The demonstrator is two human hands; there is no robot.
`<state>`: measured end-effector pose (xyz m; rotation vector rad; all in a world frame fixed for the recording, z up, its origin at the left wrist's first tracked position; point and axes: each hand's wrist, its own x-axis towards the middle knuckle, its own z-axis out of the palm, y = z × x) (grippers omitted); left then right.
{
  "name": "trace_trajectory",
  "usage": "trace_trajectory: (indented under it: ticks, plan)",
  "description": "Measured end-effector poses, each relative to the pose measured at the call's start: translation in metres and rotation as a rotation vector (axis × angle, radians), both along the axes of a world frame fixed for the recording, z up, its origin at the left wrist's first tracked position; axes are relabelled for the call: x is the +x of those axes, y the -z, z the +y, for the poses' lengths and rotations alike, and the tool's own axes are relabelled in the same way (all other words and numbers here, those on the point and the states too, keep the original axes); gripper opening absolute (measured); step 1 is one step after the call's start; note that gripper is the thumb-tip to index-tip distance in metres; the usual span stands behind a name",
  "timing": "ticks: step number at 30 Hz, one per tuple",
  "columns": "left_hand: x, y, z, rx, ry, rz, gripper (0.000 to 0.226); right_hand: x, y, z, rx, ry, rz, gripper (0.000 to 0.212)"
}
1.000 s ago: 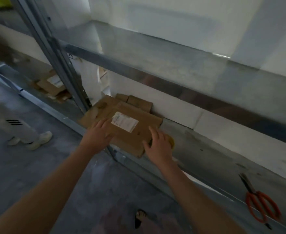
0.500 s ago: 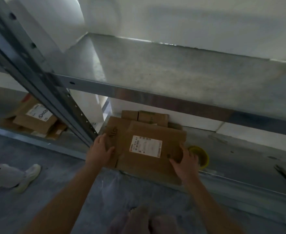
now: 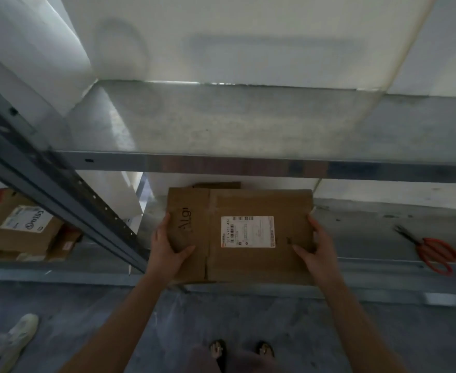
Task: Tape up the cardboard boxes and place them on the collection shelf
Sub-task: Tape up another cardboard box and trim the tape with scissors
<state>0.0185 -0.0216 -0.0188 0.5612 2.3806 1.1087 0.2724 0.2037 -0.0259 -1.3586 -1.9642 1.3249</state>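
A flat brown cardboard box with a white shipping label on top sits at the front edge of the lower metal shelf. My left hand grips its left side, thumb on top. My right hand grips its right side, thumb on top as well. A second cardboard piece peeks out behind the box, against the wall.
Red-handled scissors lie on the lower shelf to the right. More cardboard boxes are stacked in the shelf bay at left, past a slanted metal upright. An upper shelf overhangs. Another person's shoe stands on the floor at lower left.
My view has swung to face the shelf squarely. Both hands moved from resting on top of the box to gripping its sides. The yellow roll beside the box is now hidden.
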Motion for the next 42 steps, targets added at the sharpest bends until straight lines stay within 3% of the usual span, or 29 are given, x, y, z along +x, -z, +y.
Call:
trace_trajectory:
  ticks: [10, 22, 26, 30, 33, 38, 42]
  plan:
    - [0.105, -0.01, 0.105, 0.096, 0.199, -0.014, 0.106, 0.132, 0.002, 0.072, -0.037, 0.15, 0.057, 0.08]
    - [0.275, 0.005, 0.22, 0.08, 0.076, -0.094, 0.105, 0.28, 0.001, 0.212, -0.047, 0.024, -0.047, 0.084]
    - [0.296, 0.0, 0.237, 0.175, 0.013, -0.086, 0.11, 0.293, 0.001, 0.235, -0.02, 0.067, -0.038, 0.098]
    - [0.296, -0.011, 0.249, 0.311, 0.04, -0.087, 0.118, 0.293, 0.0, 0.247, 0.042, 0.12, 0.028, 0.086]
    - [0.297, -0.015, 0.251, 0.385, 0.106, -0.115, 0.121, 0.297, 0.003, 0.246, -0.038, 0.124, 0.159, 0.083]
    - [0.305, -0.007, 0.256, 0.385, 0.142, -0.266, 0.111, 0.307, 0.013, 0.243, -0.188, 0.002, 0.228, 0.086]
    - [0.305, -0.009, 0.26, 0.352, 0.194, -0.277, 0.111, 0.304, 0.007, 0.242, -0.163, -0.04, 0.229, 0.091]
